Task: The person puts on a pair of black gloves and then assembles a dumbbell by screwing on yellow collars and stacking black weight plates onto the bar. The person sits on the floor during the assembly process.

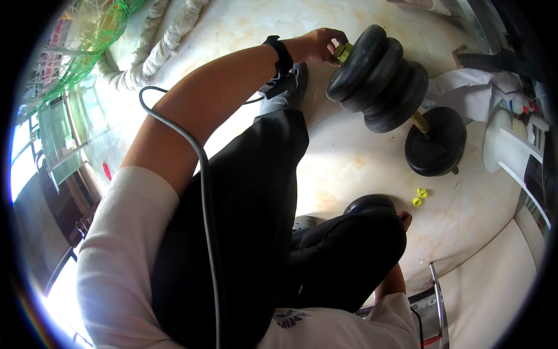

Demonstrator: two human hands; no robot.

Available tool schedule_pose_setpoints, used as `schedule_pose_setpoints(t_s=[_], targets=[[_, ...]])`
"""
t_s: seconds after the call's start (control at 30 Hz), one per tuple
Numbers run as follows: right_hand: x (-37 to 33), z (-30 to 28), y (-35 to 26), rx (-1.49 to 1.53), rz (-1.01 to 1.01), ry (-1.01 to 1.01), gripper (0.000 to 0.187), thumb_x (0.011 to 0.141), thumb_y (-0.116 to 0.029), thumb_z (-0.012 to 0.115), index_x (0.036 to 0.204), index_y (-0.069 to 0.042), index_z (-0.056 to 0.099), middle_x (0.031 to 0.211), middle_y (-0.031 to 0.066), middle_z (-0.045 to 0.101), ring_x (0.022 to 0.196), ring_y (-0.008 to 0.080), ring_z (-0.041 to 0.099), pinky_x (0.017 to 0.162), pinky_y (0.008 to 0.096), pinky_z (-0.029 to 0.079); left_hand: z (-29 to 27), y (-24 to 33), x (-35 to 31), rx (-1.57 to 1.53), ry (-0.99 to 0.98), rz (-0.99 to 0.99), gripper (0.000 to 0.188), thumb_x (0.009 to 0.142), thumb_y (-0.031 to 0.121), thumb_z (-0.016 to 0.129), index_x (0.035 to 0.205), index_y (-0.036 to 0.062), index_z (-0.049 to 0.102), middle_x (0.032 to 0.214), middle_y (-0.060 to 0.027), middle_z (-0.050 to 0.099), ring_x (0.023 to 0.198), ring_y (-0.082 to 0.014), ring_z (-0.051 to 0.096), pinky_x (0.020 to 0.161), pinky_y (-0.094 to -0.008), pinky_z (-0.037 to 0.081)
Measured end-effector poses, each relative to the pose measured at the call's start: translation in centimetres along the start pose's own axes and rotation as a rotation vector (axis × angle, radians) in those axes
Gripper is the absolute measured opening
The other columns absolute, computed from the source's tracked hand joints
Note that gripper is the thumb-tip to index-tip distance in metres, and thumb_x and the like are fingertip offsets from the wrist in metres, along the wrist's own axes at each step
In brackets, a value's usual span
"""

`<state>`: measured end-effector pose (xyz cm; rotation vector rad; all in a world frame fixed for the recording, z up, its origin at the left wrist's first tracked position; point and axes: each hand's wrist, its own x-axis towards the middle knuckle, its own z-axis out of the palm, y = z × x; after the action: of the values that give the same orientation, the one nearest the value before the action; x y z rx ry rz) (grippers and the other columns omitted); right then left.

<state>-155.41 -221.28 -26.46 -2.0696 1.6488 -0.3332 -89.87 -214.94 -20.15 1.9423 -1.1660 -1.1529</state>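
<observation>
1. Pale, stained floor [360, 163], glossy, curving off toward the rim; green netting [87, 35] and a thick whitish rope [163, 41] at upper left.
2. Seated on that floor, dark trouser legs across the middle, grey shoe [285, 96] pointing up the view.
3. Left hand [317, 45], black wristband [281, 55] behind it, fingers pinched on a small yellow-green fitting [343, 53] at the near end of the bellows [378, 78].
4. Bellows: black rubber, three stacked bulging rings, lying on its side at upper right, tilted.
5. Brass-coloured stem [419, 122] from its far end into a black round disc [436, 141] resting on the floor.
6. Right hand [404, 219] mostly hidden behind the right knee, only fingertips showing; cannot tell whether spread or closed. Another black rounded piece [367, 203] just beside it.
7. Two small yellow caps [419, 196] loose on the floor, well apart from the bellows.
8. Open floor between knee, caps and disc; white paper [471, 90] and white plastic parts [511, 145] crowding the right edge.
9. Black cable [203, 192] draped over the left arm and lap.
</observation>
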Motion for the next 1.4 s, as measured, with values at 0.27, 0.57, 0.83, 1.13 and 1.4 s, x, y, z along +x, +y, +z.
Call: schedule_pose_setpoints(t_s=[0.27, 0.57, 0.83, 1.13, 1.4], targets=[[-0.7, -0.1, 0.1, 0.010, 0.009, 0.004, 0.026, 0.098, -0.029, 0.054, 0.099, -0.003, 0.054, 0.088, 0.0106, 0.052, 0.079, 0.0238, 0.051, 0.073, 0.0359, 0.047, -0.6, -0.3, 0.0, -0.522, -0.019, -0.252, 0.039, 0.089, 0.015, 0.075, 0.123, 0.0005, 0.064, 0.116, -0.0115, 0.068, 0.100, -0.0198, 0.068, 0.091, -0.0313, 0.056], [-0.9, -0.1, 0.0, 0.009, 0.010, -0.001, 0.027, 0.098, -0.030, 0.054, 0.099, -0.003, 0.054, 0.088, 0.0113, 0.052, 0.080, 0.0250, 0.051, 0.073, 0.0366, 0.047, -0.5, 0.7, 0.1, -0.477, -0.046, -0.407, 0.030, 0.098, 0.026, 0.065, 0.102, -0.0029, 0.070, 0.095, -0.0093, 0.068, 0.083, -0.0131, 0.066, 0.078, -0.0259, 0.056], [-0.7, 0.0, -0.1, 0.015, 0.001, -0.013, 0.028, 0.098, -0.030, 0.054, 0.099, -0.002, 0.055, 0.088, 0.0120, 0.053, 0.080, 0.0261, 0.052, 0.074, 0.0372, 0.047, -0.2, -0.8, 0.2, -0.556, -0.013, -0.310, 0.036, 0.097, 0.030, 0.066, 0.099, -0.0051, 0.071, 0.087, -0.0067, 0.068, 0.074, -0.0113, 0.062, 0.073, -0.0253, 0.055], [-0.3, 0.2, -0.3, 0.014, -0.009, -0.011, 0.029, 0.099, -0.031, 0.054, 0.098, -0.002, 0.056, 0.088, 0.0127, 0.053, 0.080, 0.0273, 0.053, 0.074, 0.0380, 0.047, 0.2, -1.0, -0.1, -0.700, 0.036, -0.248, 0.031, 0.096, 0.022, 0.067, 0.116, -0.0020, 0.070, 0.106, -0.0101, 0.069, 0.084, -0.0136, 0.065, 0.079, -0.0255, 0.057], [-0.3, 0.3, -0.5, 0.017, -0.008, -0.013, 0.030, 0.099, -0.031, 0.053, 0.098, -0.002, 0.056, 0.088, 0.0134, 0.054, 0.081, 0.0283, 0.054, 0.074, 0.0386, 0.048, -0.1, 0.3, -0.1, -0.457, 0.085, -0.067, 0.025, 0.097, 0.017, 0.063, 0.118, 0.0056, 0.070, 0.123, -0.0098, 0.064, 0.110, -0.0163, 0.062, 0.095, -0.0288, 0.052]])
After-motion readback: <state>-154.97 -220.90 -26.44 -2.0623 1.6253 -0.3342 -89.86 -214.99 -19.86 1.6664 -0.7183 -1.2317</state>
